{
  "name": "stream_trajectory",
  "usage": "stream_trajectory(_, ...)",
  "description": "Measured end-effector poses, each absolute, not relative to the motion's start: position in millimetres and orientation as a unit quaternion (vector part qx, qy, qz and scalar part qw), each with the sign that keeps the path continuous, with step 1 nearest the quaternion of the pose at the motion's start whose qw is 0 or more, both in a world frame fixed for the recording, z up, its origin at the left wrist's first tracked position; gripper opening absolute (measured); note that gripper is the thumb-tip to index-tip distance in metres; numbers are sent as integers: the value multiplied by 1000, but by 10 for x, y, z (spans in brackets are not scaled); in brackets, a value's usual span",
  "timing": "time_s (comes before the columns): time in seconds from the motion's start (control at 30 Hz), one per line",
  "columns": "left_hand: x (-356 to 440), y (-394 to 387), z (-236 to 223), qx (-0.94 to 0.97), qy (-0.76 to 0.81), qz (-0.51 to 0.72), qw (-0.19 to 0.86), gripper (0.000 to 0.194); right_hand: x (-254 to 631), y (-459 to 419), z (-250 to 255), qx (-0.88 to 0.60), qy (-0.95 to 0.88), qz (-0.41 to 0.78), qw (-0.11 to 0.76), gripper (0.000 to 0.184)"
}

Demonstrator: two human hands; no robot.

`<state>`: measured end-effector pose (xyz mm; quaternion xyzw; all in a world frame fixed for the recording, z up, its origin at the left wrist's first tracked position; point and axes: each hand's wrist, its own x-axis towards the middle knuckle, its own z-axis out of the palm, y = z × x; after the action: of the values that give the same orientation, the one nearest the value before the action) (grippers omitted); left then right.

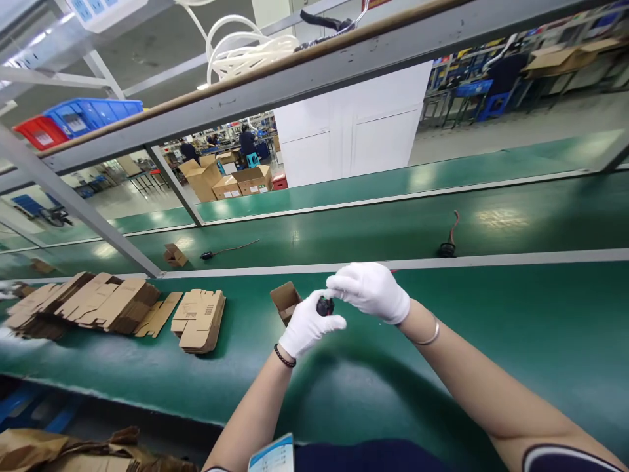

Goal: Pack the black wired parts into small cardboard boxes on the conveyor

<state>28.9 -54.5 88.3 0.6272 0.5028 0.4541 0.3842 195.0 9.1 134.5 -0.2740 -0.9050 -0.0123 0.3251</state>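
Our left hand loosely cups the black part (probably light, stiff; grip its sides), our right hand half-closed, contents unclear.

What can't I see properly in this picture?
In the head view:
- black part: its full shape, mostly covered by the left hand
- open cardboard box: lower side, behind that hand
- badge: cut off by the bottom edge, writing too small
- faraway person: tiny, blurred
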Motion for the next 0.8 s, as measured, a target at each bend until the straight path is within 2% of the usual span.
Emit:
stream_trajectory(0.13,347,-630,917,639,503,442,379,63,1796,145,1215,-359,-848,81,381,36)
stream_trajectory(0.3,291,-547,841,484,503,652,297,38,1680,-56,820,-358,-881,61,303,28)
stream_trajectory(0.4,229,-491,819,393,434,716,381,38,1695,-268,732,-295,-920,43,254,26)
stream_trajectory(0.5,201,-505,811,381,421,694,443,47,1732,-381,825,-245,-934,42,257,26)
stream_trajectory(0.6,207,-572,814,454,445,618,463,56,1736,-335,973,-287,-907,64,301,27)
stream_trajectory(0.7,228,-626,838,526,436,529,504,54,1688,-234,1026,-366,-843,179,350,22)
stream_trajectory(0.77,243,-631,843,553,450,504,488,54,1634,-201,994,-414,-778,273,385,17)
stream_trajectory(0.8,251,-625,835,559,465,507,463,55,1604,-199,964,-436,-745,310,399,22)
